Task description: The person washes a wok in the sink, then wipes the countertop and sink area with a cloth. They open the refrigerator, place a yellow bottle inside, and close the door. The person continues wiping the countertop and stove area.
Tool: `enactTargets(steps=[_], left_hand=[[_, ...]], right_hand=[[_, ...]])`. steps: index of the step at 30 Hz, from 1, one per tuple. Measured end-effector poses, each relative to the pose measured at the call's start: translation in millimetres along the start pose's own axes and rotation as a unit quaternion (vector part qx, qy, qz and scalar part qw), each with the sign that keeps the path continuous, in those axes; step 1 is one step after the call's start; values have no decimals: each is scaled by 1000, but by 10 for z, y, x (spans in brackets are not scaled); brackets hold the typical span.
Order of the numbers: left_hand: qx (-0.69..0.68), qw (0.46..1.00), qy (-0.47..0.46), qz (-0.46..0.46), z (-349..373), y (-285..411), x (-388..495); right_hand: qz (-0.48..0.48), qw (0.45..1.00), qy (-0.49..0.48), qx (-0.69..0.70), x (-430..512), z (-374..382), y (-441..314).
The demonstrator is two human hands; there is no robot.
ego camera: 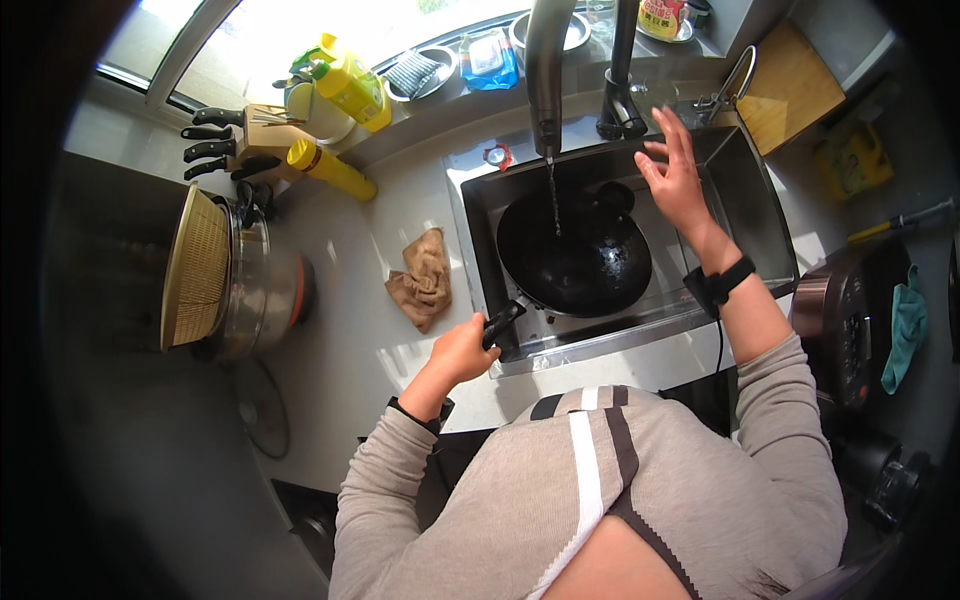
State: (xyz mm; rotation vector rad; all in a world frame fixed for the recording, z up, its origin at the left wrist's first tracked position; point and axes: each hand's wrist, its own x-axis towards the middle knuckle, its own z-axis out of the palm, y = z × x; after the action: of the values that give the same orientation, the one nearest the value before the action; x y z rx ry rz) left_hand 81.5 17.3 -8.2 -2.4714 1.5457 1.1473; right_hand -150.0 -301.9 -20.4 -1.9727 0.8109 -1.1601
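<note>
My left hand [461, 351] grips the black handle [504, 324] of a dark wok [574, 259], which lies in the sink [600, 345]. A thin stream of water falls from the dark metal faucet [546, 105] into the wok. Raised above the sink's right part, my right hand [673, 172] has its fingers apart and holds nothing. A second black tap fitting [621, 112] stands just left of its fingertips. On the counter to the left of the sink lies a crumpled brown cloth [424, 281].
Yellow bottles [330, 171], a knife block [259, 142] and a steel pot [255, 292] with a basket [196, 270] stand left. The windowsill bears dishes and a wipes packet [489, 60]. A wooden board [791, 86] leans at back right, with a rice cooker [851, 322] nearer me.
</note>
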Motion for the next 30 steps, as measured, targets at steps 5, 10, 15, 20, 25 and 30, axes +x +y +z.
enactTargets(steps=[5, 10, 15, 20, 25, 30], left_hand=[[2, 999, -35, -36, 32, -218, 69], [-8, 999, -28, -30, 43, -310, 92], [-193, 971, -102, -95, 79, -329, 87], [-178, 980, -66, -64, 137, -352, 71], [-172, 975, -79, -112, 144, -386, 109], [-141, 988, -13, -55, 187, -413, 96]], right_hand=[[55, 984, -168, -10, 301, 81, -342], [61, 979, -193, -24, 291, 57, -314], [68, 969, -222, -79, 326, 27, -324], [15, 995, -78, -60, -20, 125, 37], [148, 941, -164, -255, -613, 224, 1035], [324, 859, -276, -284, -736, 379, 1998]])
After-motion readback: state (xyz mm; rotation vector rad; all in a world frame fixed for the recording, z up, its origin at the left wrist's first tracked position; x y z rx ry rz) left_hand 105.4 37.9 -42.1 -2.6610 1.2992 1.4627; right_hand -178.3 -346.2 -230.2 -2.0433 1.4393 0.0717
